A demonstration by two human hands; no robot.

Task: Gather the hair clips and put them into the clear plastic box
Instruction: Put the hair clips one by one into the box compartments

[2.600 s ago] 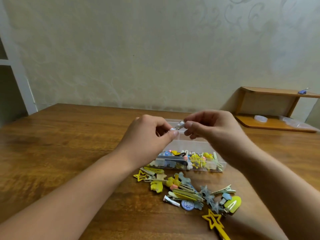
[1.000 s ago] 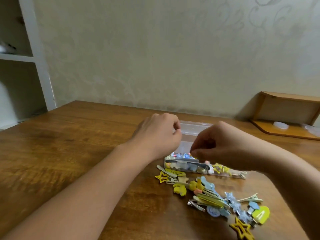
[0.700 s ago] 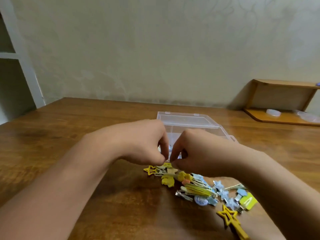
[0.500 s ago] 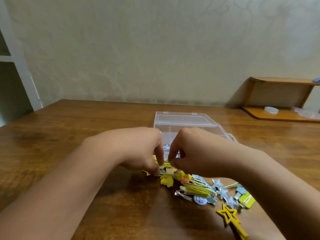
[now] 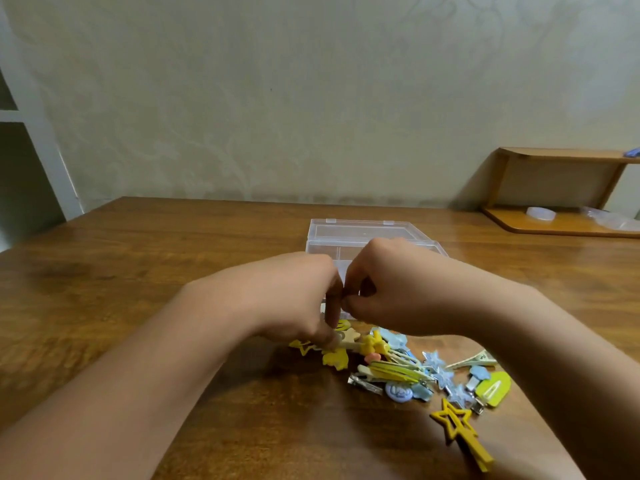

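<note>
Hair clips (image 5: 398, 370) lie in a loose pile on the wooden surface (image 5: 145, 271), just in front of the clear plastic box (image 5: 360, 233), whose lid lies open toward the wall. The pile is mostly yellow and pale blue pieces; a round blue clip (image 5: 399, 392) bears faint marks too blurred to read. A yellow star clip (image 5: 460, 434) lies apart at the near right edge of the pile, and a lime green snap clip (image 5: 493, 389) sits beside it.

In the head view, both hands meet over the near rim of the box. The left hand (image 5: 294, 299) has its fingers curled down, fingertips at the far left clips of the pile; what it pinches, if anything, cannot be told. The right hand (image 5: 391, 292) is curled, thumb and forefinger drawn together against the left; whether they hold a clip is hidden.

Wide bare wood spreads to the left. A low wooden shelf (image 5: 561, 188) stands at the far right by the wall.
</note>
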